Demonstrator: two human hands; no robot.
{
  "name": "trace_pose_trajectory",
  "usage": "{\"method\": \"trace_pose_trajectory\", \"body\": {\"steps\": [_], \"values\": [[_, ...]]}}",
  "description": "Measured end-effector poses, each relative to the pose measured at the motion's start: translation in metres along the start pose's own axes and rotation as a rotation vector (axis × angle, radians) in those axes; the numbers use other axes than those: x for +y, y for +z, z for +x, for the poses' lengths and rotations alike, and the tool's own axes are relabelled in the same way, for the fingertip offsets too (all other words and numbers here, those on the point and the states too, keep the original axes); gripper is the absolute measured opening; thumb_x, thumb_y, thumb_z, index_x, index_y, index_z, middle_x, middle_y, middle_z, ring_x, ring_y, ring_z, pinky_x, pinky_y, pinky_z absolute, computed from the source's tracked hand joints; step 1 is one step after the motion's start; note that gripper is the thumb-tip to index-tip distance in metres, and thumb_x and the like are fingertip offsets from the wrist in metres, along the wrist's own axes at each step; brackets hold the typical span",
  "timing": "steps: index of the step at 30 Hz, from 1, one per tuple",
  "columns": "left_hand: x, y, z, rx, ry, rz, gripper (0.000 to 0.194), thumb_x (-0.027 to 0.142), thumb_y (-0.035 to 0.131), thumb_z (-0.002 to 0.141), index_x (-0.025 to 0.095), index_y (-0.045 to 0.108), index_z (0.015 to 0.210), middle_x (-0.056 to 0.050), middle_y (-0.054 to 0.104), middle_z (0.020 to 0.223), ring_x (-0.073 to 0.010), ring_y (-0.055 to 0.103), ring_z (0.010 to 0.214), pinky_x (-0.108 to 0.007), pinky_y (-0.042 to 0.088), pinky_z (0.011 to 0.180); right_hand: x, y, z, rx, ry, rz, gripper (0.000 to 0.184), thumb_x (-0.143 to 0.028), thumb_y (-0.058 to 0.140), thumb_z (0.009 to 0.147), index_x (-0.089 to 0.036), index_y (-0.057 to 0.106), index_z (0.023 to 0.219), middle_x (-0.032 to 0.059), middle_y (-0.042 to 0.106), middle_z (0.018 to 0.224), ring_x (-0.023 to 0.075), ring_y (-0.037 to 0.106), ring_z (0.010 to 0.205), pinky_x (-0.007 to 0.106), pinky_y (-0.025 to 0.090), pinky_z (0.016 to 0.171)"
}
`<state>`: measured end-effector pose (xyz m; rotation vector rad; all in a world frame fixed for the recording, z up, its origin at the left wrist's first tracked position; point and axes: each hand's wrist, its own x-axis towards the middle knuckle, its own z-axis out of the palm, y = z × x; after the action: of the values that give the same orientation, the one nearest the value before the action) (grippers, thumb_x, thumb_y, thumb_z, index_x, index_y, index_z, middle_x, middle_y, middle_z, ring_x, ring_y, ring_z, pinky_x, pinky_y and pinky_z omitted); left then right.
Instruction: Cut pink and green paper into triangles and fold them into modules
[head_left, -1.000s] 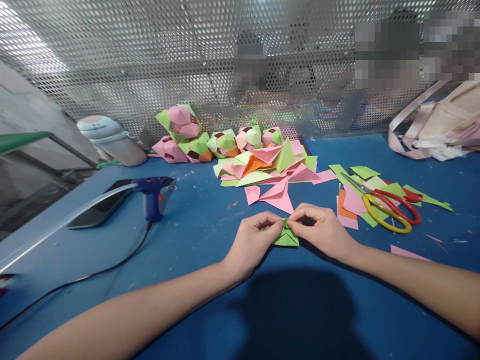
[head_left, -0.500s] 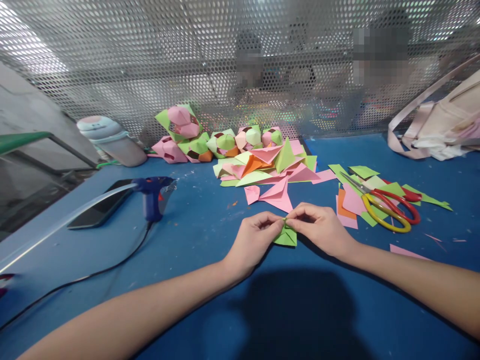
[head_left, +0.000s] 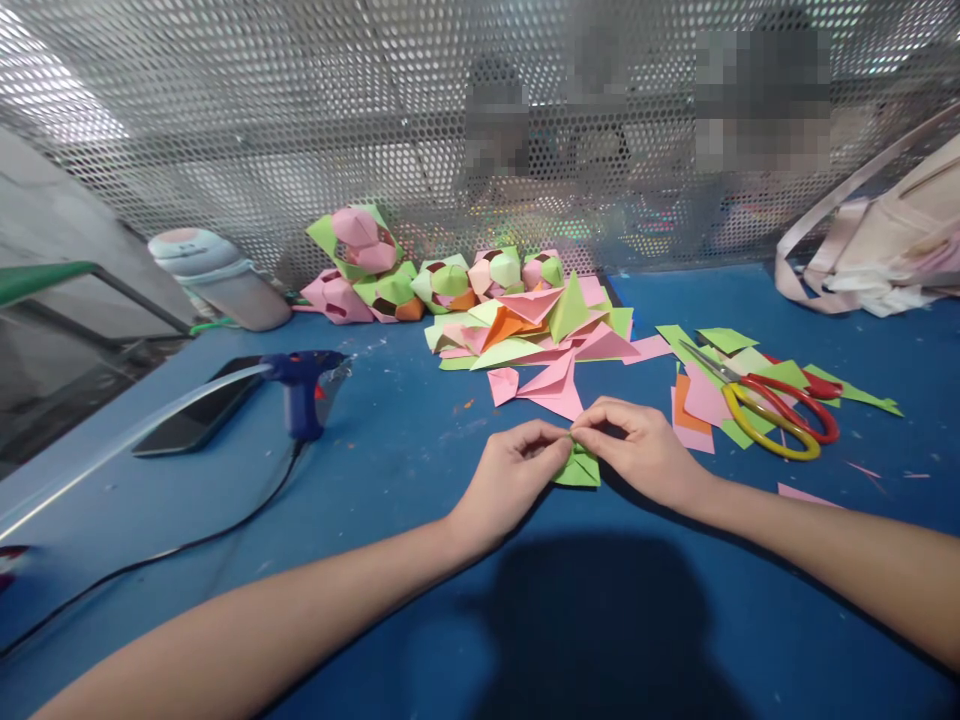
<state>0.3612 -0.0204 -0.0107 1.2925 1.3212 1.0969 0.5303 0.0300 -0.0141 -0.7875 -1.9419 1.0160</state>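
Green paper (head_left: 577, 470), folded small with creases across its face and a flat lower edge, sits at the near middle of the blue table (head_left: 375, 600), its upper end hidden by fingers. The left hand (head_left: 502, 480) pinches it between thumb and forefinger from one side, and the right hand (head_left: 649, 450) holds it in the same narrow pinch from the other, the fingertips meeting at the top. A second ago a small green peak showed between the thumbs; now the fingertips have closed over that spot, while the things around lie as they did. Counted out, there are one blue glue gun (head_left: 300, 390) with a clear stick in its back, one dark phone (head_left: 187, 425) just beside it, one lidded tumbler (head_left: 225, 290) and one beige bag (head_left: 892, 240) at the far right. Six paper balls (head_left: 444, 283) in pink, green and orange appear along the metal mesh (head_left: 322, 130), one stacked on top of others. One pair of scissors (head_left: 780, 405), one handle red and one yellow, rests on paper scraps (head_left: 705, 395); these, and the heap of folded pieces (head_left: 517, 330) beyond the hands, overlap too much to count.
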Motion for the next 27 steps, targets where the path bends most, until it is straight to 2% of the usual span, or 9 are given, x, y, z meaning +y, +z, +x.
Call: {"method": "trace_pose_trajectory", "body": {"steps": [4,8,12,15,20,27], "values": [[-0.0016,-0.0003,0.0018,0.021,-0.010,-0.033,0.017,0.031,0.067,0.079,0.014,0.070,0.079,-0.002,0.067,0.077,-0.0118,0.056,0.072,-0.022,0.043,0.067,0.0046,-0.0001,0.0002,-0.017,-0.014,0.023,0.010,-0.023,0.059,0.090,-0.021,0.069,0.086,-0.0012,0.062,0.082,0.0120,0.057,0.076,0.025,0.045,0.070],[-0.0051,-0.0015,0.0049,0.111,-0.031,-0.174,0.019,0.032,0.069,0.078,0.014,0.067,0.082,-0.001,0.066,0.076,-0.0107,0.056,0.068,-0.022,0.044,0.065,0.0064,0.0012,-0.0003,-0.011,0.080,0.061,0.015,-0.032,0.058,0.090,-0.021,0.063,0.100,0.0006,0.063,0.089,0.0138,0.057,0.080,0.027,0.047,0.071],[-0.0056,-0.0005,0.0070,0.144,-0.055,-0.275,0.020,0.031,0.071,0.076,0.015,0.061,0.080,0.003,0.060,0.068,-0.0070,0.050,0.057,-0.020,0.041,0.059,0.0072,0.0048,-0.0020,0.023,0.104,0.018,0.015,-0.024,0.063,0.083,-0.021,0.054,0.095,-0.0006,0.059,0.084,0.0128,0.056,0.073,0.027,0.048,0.068],[-0.0049,0.0011,0.0077,0.121,-0.041,-0.306,0.020,0.027,0.072,0.075,0.016,0.058,0.084,0.003,0.061,0.073,-0.0072,0.053,0.061,-0.019,0.042,0.062,0.0075,0.0062,-0.0033,0.038,0.045,-0.039,0.013,-0.019,0.060,0.084,-0.022,0.052,0.093,-0.0015,0.058,0.082,0.0122,0.055,0.072,0.026,0.048,0.068],[-0.0079,0.0002,0.0077,0.032,-0.029,-0.212,0.017,0.026,0.066,0.080,0.015,0.064,0.093,-0.002,0.066,0.083,-0.0113,0.058,0.075,-0.022,0.044,0.069,0.0081,0.0043,-0.0033,0.032,-0.012,-0.109,0.006,-0.020,0.054,0.090,-0.021,0.057,0.094,-0.0008,0.061,0.083,0.0126,0.057,0.074,0.025,0.046,0.069],[-0.0092,-0.0011,0.0071,0.073,-0.007,-0.124,0.012,0.025,0.064,0.080,0.016,0.067,0.088,0.000,0.064,0.078,-0.0113,0.055,0.071,-0.022,0.043,0.067,0.0074,0.0040,-0.0034,0.026,-0.063,-0.124,0.008,-0.018,0.052,0.092,-0.021,0.058,0.095,-0.0011,0.060,0.083,0.0130,0.057,0.074,0.026,0.046,0.069]]}}
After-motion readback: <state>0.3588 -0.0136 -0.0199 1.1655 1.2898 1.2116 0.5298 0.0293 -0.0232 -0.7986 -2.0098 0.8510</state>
